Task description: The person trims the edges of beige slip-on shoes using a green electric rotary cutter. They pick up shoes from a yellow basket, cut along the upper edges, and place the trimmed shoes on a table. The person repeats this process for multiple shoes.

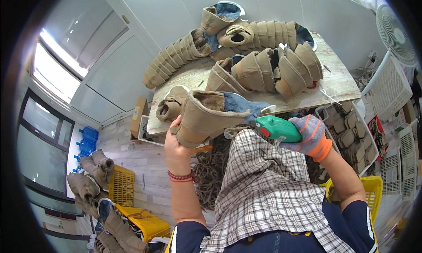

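My bare left hand (177, 152) grips a tan boot upper (200, 121) by its lower left side and holds it up at the table's front edge. Brown fleece and a blue fuzzy lining (239, 105) show at its opening, with a white strip at the lining's right end. In a grey and orange glove, my right hand (310, 136) is closed around a green handheld power tool (279, 129) with a red button. The tool's front end is close to the lining's right edge; whether they touch, I cannot tell.
Nested tan uppers (176, 57) lie in rows on the worn table (343, 79). Brown scraps (211, 174) are heaped below it. At right stand a bin of tan pieces (347, 130) and a white fan (395, 35). More uppers (90, 178) and yellow baskets (121, 187) are at left.
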Motion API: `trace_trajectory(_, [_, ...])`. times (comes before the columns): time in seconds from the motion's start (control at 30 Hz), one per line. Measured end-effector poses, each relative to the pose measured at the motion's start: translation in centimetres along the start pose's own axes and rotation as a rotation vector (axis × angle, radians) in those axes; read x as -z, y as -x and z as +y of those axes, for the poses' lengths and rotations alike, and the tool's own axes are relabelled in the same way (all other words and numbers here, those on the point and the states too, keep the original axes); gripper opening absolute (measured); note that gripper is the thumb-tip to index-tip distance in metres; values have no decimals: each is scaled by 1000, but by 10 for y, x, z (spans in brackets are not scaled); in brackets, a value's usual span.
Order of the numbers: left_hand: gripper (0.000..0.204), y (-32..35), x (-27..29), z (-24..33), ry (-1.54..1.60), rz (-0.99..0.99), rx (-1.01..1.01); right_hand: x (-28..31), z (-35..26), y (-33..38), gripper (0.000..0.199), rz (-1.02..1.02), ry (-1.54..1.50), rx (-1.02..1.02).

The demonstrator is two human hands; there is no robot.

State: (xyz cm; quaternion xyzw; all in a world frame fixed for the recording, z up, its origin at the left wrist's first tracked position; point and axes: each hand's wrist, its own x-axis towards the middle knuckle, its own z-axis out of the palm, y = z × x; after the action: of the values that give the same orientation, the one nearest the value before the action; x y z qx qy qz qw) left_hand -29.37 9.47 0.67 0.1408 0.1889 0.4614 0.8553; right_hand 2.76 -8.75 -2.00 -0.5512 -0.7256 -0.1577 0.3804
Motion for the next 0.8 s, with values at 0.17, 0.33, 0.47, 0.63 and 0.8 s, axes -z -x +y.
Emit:
trace_trajectory(0.17, [29, 5, 1, -4, 52, -12, -8, 0, -9, -5, 57, -5, -110, -19])
trace_trajectory(0.33, [35, 31, -18, -18, -89, -130, -181, -1, -26, -16, 54, -19, -212, -49])
trace_trajectory(0.47, [39, 45, -25, -25, 32, -188, -255, -3, -36, -20, 51, -71, -294, -98])
trace_trajectory(0.63, [42, 56, -27, -36, -122, -205, -443, 0, -51, -32, 48, -174, -368, -220])
trace_trajectory(0.8, [46, 53, -16, -44, -261, -202, -525, 2, -59, -39, 48, -234, -435, -289])
